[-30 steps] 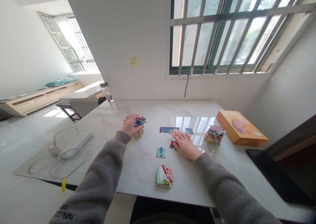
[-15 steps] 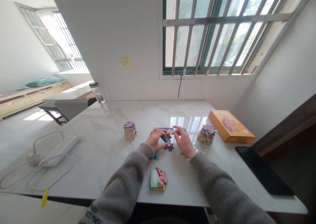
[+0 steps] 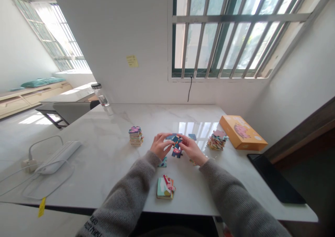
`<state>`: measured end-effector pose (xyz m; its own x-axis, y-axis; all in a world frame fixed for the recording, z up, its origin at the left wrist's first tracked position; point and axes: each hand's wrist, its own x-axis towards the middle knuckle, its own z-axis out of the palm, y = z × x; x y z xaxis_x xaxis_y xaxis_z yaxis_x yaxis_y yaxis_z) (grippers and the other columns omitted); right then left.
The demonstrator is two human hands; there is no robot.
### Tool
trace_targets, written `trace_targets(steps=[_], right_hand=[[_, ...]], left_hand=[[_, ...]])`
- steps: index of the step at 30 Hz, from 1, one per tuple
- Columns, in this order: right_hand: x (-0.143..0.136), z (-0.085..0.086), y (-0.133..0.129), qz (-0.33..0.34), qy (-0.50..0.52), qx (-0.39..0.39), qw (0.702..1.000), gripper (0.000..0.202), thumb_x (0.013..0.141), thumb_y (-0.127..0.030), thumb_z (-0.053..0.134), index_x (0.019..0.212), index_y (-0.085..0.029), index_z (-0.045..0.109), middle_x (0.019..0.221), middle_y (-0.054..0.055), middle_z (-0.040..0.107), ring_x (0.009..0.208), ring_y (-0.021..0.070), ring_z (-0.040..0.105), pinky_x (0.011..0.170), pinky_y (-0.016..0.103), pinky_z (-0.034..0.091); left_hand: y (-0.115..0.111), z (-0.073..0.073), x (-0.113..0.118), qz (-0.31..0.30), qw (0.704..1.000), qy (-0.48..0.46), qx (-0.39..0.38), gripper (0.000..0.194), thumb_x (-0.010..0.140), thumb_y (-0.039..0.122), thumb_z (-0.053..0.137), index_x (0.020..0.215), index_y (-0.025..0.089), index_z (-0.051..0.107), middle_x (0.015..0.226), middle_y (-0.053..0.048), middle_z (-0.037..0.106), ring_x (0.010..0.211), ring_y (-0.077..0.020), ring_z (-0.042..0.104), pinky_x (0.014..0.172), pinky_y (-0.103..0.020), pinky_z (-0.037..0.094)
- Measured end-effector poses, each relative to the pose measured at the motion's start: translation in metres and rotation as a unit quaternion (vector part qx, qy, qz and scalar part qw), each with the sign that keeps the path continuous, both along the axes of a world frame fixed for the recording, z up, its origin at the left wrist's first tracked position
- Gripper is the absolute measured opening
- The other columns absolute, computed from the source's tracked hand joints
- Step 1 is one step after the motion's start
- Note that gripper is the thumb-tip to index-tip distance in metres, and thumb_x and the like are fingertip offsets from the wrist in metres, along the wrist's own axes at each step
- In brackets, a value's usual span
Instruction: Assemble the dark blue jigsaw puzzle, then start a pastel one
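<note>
A white power strip with its cable lies far left on the marble table. Right of it stands a small stack of puzzle pieces. At mid-table the left hand and right hand meet, fingers pinched narrowly on the joined puzzle pieces lying flat between them. A nearer stack sits close to the table's edge. Farther right are another pile and an orange box.

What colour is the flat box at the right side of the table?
The box is orange, with a pinkish picture on its lid; the head view shows it.
</note>
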<state>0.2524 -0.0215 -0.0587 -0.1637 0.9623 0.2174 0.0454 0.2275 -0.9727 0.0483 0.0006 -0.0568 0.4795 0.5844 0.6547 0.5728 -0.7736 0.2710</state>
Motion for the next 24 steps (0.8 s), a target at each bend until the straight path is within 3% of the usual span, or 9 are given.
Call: trace_targets(steps=[3,7,10,12,16,20,24], right_hand=[[-0.004,0.002,-0.004,-0.006,0.048,-0.031,0.998,0.041,0.081,-0.040,0.070,0.115,-0.019,0.061,0.074,-0.002,0.067,0.065,0.0142,0.062,0.061,0.028,0.050],[-0.009,0.001,-0.008,-0.005,0.089,-0.061,0.994,0.045,0.080,-0.048,0.073,0.111,-0.020,0.057,0.070,-0.002,0.067,0.062,0.0165,0.065,0.063,0.032,0.054],[-0.005,0.002,-0.006,-0.019,0.018,-0.025,0.999,0.038,0.088,-0.049,0.063,0.111,-0.020,0.057,0.074,0.001,0.069,0.067,0.0189,0.067,0.067,0.036,0.056],[0.005,0.003,-0.003,-0.074,-0.096,0.051,0.991,0.031,0.095,-0.045,0.052,0.111,-0.019,0.060,0.085,0.005,0.071,0.080,0.0214,0.067,0.077,0.040,0.056],[0.030,-0.003,0.008,-0.166,-0.366,0.189,0.896,0.032,0.099,-0.026,0.040,0.118,-0.016,0.064,0.122,0.014,0.066,0.119,0.0267,0.055,0.106,0.046,0.044],[0.041,-0.013,0.017,-0.171,-0.529,0.158,0.816,0.038,0.097,-0.022,0.044,0.132,-0.015,0.058,0.146,0.015,0.052,0.136,0.0293,0.041,0.110,0.047,0.038],[0.039,-0.010,0.015,-0.150,-0.587,0.118,0.787,0.035,0.098,-0.025,0.047,0.129,-0.017,0.060,0.142,0.013,0.056,0.132,0.0298,0.046,0.107,0.045,0.039]], left_hand=[[-0.001,0.001,-0.002,0.021,1.000,0.004,-0.015,0.021,0.089,0.020,0.061,0.105,0.029,0.073,0.118,-0.006,0.069,0.111,-0.0257,0.056,0.098,-0.045,0.044],[-0.005,0.002,0.001,0.005,1.000,0.000,-0.017,0.030,0.082,0.037,0.073,0.109,0.026,0.069,0.117,-0.007,0.069,0.110,-0.0270,0.057,0.096,-0.044,0.044],[-0.005,0.003,0.002,-0.002,1.000,-0.008,-0.015,0.028,0.082,0.032,0.073,0.108,0.025,0.067,0.116,-0.006,0.070,0.109,-0.0260,0.058,0.096,-0.043,0.043],[-0.004,0.003,0.001,0.001,1.000,-0.016,-0.020,0.027,0.082,0.026,0.070,0.108,0.024,0.066,0.119,-0.006,0.070,0.110,-0.0257,0.058,0.097,-0.043,0.043],[0.000,-0.002,-0.001,0.007,0.999,-0.012,-0.040,0.024,0.083,0.023,0.067,0.108,0.024,0.066,0.123,-0.006,0.070,0.109,-0.0264,0.058,0.095,-0.044,0.043],[0.004,-0.009,-0.001,-0.003,0.998,0.008,-0.057,0.025,0.085,0.025,0.067,0.109,0.024,0.065,0.125,-0.006,0.070,0.110,-0.0270,0.059,0.095,-0.045,0.043],[0.005,-0.011,-0.002,-0.008,0.998,0.013,-0.064,0.025,0.085,0.024,0.067,0.110,0.024,0.065,0.125,-0.006,0.070,0.110,-0.0273,0.059,0.095,-0.046,0.043]])
